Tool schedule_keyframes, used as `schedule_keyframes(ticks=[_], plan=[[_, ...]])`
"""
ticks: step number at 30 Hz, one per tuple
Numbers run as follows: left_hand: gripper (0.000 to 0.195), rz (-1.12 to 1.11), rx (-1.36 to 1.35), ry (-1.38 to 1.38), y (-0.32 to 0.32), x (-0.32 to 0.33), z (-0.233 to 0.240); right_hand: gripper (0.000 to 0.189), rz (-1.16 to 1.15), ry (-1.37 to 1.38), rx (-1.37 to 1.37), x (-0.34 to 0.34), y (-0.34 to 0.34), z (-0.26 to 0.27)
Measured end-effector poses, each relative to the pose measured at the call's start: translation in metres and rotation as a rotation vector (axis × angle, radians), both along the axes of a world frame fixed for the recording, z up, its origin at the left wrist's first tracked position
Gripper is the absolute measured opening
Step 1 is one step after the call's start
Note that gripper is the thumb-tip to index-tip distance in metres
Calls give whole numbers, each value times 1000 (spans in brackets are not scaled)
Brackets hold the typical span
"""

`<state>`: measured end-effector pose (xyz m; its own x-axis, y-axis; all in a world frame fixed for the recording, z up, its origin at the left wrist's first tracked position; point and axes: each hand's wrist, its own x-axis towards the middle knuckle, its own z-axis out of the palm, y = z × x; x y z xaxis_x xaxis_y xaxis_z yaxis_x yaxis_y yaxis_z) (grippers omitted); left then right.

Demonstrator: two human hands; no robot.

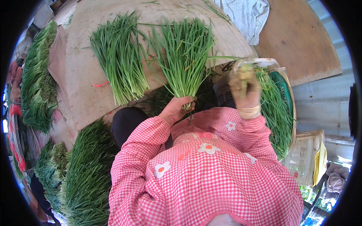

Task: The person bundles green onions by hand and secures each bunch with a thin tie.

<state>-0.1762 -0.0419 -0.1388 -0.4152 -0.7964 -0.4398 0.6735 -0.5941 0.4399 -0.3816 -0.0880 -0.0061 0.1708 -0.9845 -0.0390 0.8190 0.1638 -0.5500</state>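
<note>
My left hand [179, 108] is closed around the cut ends of a bunch of green Chinese chives [186, 59], whose leaves fan out over the edge of a wooden board. Left of it, a second bunch of chives [121, 62] lies on the board, apart from the first. My right hand [245, 84] is raised beside a crate of chives [274, 104] and is blurred; pale green stalk ends show at its fingers, with a long leaf reaching left from near it. Whether its fingers are closed on them is not clear.
The wooden board [84, 96] spans the front, with red ties [100, 84] on it. Large piles of chives lie at the lower left [87, 175] and far left [39, 82]. A patterned cloth [249, 17] hangs at the top right. A pale plastic crate [302, 158] stands at the right.
</note>
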Motion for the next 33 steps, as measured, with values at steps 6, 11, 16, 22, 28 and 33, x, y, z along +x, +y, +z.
schedule_keyframes(ticks=[6,11,16,22,28,33], plan=[[24,-13,-77,-42,-2,-4,-1,25,153,529,-196,-31,-2,20],[27,-19,-110,-123,-2,-2,-6,68,208,1649,-690,32,-7,12],[30,-32,-234,-266,-1,-2,-4,64,221,2107,-796,67,-56,-19],[27,-38,-164,-229,1,4,-4,21,158,2190,-946,47,-76,-25],[25,-32,-132,-185,0,4,-3,21,-249,2169,-705,-4,-117,-14],[25,-28,-141,-150,-1,3,-7,18,-372,1276,-408,-52,-124,40]])
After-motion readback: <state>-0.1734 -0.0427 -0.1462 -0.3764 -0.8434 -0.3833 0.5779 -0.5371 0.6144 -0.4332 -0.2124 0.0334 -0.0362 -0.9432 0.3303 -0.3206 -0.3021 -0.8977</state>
